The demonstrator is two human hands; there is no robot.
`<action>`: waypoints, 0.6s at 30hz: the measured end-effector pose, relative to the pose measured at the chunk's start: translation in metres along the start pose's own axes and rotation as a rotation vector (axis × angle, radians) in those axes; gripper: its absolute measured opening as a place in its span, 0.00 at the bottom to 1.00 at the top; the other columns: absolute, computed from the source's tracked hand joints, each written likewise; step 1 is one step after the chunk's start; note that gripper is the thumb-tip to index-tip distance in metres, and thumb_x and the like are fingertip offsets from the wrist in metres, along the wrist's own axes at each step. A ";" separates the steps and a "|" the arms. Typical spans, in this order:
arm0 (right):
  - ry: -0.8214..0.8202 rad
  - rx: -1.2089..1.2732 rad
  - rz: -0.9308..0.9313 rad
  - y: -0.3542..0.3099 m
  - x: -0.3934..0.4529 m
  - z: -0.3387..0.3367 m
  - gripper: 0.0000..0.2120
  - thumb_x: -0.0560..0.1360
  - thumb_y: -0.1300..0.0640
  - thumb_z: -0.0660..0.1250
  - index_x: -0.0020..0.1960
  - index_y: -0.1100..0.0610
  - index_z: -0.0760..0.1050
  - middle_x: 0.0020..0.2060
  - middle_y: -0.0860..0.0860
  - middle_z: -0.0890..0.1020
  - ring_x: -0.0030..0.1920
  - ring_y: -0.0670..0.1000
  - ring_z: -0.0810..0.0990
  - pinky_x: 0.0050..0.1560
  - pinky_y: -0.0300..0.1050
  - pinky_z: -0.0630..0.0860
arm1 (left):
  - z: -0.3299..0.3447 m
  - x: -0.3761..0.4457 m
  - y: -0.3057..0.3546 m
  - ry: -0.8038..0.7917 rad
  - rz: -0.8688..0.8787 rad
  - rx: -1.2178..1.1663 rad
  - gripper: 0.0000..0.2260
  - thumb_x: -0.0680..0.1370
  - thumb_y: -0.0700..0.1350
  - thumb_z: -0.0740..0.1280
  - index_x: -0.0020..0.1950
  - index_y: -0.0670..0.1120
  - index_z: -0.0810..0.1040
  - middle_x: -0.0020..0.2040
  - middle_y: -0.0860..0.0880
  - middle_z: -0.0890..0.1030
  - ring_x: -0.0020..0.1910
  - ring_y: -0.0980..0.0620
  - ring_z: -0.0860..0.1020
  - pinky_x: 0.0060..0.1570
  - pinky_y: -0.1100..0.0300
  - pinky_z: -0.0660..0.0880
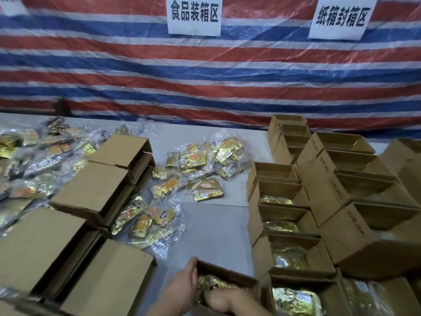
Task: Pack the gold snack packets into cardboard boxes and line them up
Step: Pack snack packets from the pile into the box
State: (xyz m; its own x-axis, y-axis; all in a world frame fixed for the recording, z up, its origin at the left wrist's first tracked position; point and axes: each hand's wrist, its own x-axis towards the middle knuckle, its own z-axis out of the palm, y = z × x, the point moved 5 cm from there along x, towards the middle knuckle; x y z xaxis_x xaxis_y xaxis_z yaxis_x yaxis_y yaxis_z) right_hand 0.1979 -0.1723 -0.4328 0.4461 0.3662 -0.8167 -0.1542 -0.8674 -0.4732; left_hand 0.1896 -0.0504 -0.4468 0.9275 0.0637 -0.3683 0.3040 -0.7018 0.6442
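An open cardboard box [227, 274] sits at the bottom centre with gold snack packets [210, 282] inside. My left hand [182, 283] holds the box's left wall, fingertips at its far corner. My right hand [224, 299] lies inside the box and presses down on the packets. To its right, a row of open boxes runs away from me; the nearer ones [293, 258] show gold packets inside. Loose gold packets in clear bags [200, 165] lie on the grey table, with another bag [145, 221] closer to me.
Plain cardboard boxes [91, 190] lie on the left, one [109, 281] close to my left arm. More bagged packets [34, 156] are piled at far left. Larger open boxes [355, 226] stand at the right. A striped tarp [205, 76] with paper signs hangs behind the table.
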 end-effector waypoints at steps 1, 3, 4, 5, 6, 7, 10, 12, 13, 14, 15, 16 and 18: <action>0.043 -0.024 -0.006 0.005 0.002 -0.002 0.22 0.82 0.45 0.57 0.74 0.46 0.67 0.73 0.47 0.70 0.73 0.50 0.67 0.68 0.39 0.61 | -0.001 0.000 0.000 -0.024 -0.008 0.021 0.20 0.84 0.50 0.50 0.77 0.54 0.56 0.64 0.46 0.78 0.61 0.51 0.77 0.54 0.64 0.68; 0.213 -0.087 0.009 0.017 -0.001 -0.008 0.16 0.81 0.47 0.56 0.57 0.52 0.80 0.61 0.53 0.80 0.65 0.52 0.75 0.57 0.39 0.69 | -0.003 -0.005 0.004 -0.057 -0.030 0.038 0.20 0.84 0.50 0.50 0.77 0.53 0.57 0.60 0.46 0.79 0.56 0.51 0.78 0.48 0.63 0.68; 0.276 -0.118 0.013 0.021 -0.004 -0.011 0.16 0.79 0.48 0.57 0.42 0.54 0.78 0.48 0.54 0.82 0.57 0.54 0.80 0.47 0.40 0.70 | -0.004 -0.007 0.008 -0.055 -0.026 0.025 0.20 0.84 0.50 0.50 0.77 0.52 0.57 0.58 0.46 0.80 0.53 0.51 0.78 0.46 0.63 0.67; 0.319 -0.124 0.025 0.026 -0.003 -0.015 0.17 0.77 0.49 0.58 0.33 0.55 0.72 0.37 0.53 0.79 0.49 0.55 0.81 0.37 0.42 0.69 | -0.004 -0.007 0.009 -0.061 -0.021 0.033 0.19 0.84 0.49 0.50 0.76 0.52 0.58 0.55 0.46 0.81 0.50 0.51 0.79 0.44 0.62 0.68; 0.325 -0.151 0.025 0.028 -0.006 -0.018 0.19 0.77 0.48 0.59 0.30 0.56 0.69 0.32 0.51 0.76 0.44 0.56 0.81 0.32 0.42 0.66 | -0.005 -0.009 0.011 -0.065 -0.021 0.043 0.19 0.84 0.49 0.50 0.76 0.52 0.58 0.53 0.47 0.81 0.47 0.52 0.78 0.43 0.60 0.69; 0.301 -0.151 0.022 0.028 -0.009 -0.019 0.19 0.77 0.47 0.59 0.32 0.56 0.72 0.32 0.51 0.77 0.45 0.57 0.82 0.32 0.41 0.67 | -0.005 -0.009 0.011 -0.058 -0.022 0.047 0.19 0.84 0.49 0.49 0.76 0.52 0.58 0.52 0.47 0.81 0.45 0.51 0.78 0.43 0.59 0.70; 0.149 -0.137 0.103 0.027 -0.011 -0.011 0.25 0.80 0.43 0.51 0.59 0.57 0.79 0.58 0.56 0.81 0.62 0.56 0.78 0.56 0.44 0.72 | -0.007 -0.014 0.012 -0.034 -0.026 0.059 0.17 0.84 0.49 0.49 0.74 0.51 0.60 0.53 0.46 0.81 0.49 0.49 0.79 0.47 0.58 0.71; 0.038 -0.034 0.169 0.031 -0.011 -0.003 0.29 0.81 0.40 0.48 0.56 0.57 0.80 0.53 0.55 0.83 0.52 0.51 0.81 0.54 0.43 0.73 | -0.007 -0.017 0.014 -0.038 -0.014 0.058 0.16 0.84 0.49 0.49 0.71 0.51 0.63 0.52 0.46 0.80 0.49 0.49 0.78 0.48 0.58 0.72; -0.007 0.039 0.189 0.036 -0.008 0.001 0.29 0.82 0.39 0.47 0.47 0.56 0.81 0.44 0.53 0.83 0.41 0.48 0.81 0.47 0.42 0.74 | -0.006 -0.018 0.014 -0.045 -0.015 0.052 0.15 0.84 0.49 0.49 0.70 0.50 0.63 0.51 0.47 0.80 0.48 0.49 0.78 0.48 0.57 0.72; -0.035 0.090 0.215 0.037 -0.011 0.001 0.29 0.82 0.39 0.47 0.41 0.55 0.79 0.39 0.52 0.81 0.34 0.48 0.79 0.41 0.42 0.73 | -0.005 -0.018 0.013 -0.060 -0.021 0.053 0.14 0.84 0.49 0.50 0.69 0.50 0.64 0.51 0.47 0.80 0.48 0.49 0.78 0.49 0.57 0.72; -0.054 0.093 0.226 0.036 -0.014 0.000 0.27 0.82 0.41 0.48 0.40 0.55 0.78 0.39 0.53 0.81 0.34 0.49 0.79 0.41 0.42 0.72 | -0.005 -0.018 0.013 -0.071 -0.030 0.048 0.14 0.84 0.48 0.51 0.69 0.50 0.64 0.53 0.46 0.80 0.51 0.48 0.78 0.51 0.57 0.72; -0.059 0.056 0.219 0.033 -0.019 -0.001 0.24 0.81 0.43 0.49 0.45 0.56 0.79 0.45 0.54 0.81 0.41 0.51 0.82 0.44 0.42 0.73 | -0.004 -0.018 0.013 -0.083 -0.040 0.036 0.15 0.84 0.47 0.53 0.71 0.49 0.64 0.57 0.45 0.80 0.55 0.48 0.78 0.53 0.59 0.72; 0.035 -0.060 0.158 0.031 -0.027 -0.007 0.22 0.80 0.46 0.52 0.59 0.57 0.78 0.58 0.57 0.79 0.60 0.55 0.79 0.56 0.43 0.71 | -0.002 -0.019 0.013 -0.108 -0.088 -0.033 0.18 0.84 0.46 0.55 0.74 0.49 0.62 0.65 0.44 0.77 0.61 0.47 0.77 0.53 0.59 0.74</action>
State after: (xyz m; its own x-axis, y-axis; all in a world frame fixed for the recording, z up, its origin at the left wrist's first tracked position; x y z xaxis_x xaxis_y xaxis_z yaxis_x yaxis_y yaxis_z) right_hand 0.1874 -0.2113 -0.4227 0.4507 0.2129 -0.8669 -0.1725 -0.9321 -0.3186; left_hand 0.1765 -0.0599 -0.4300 0.8688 0.0461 -0.4931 0.3919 -0.6727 0.6276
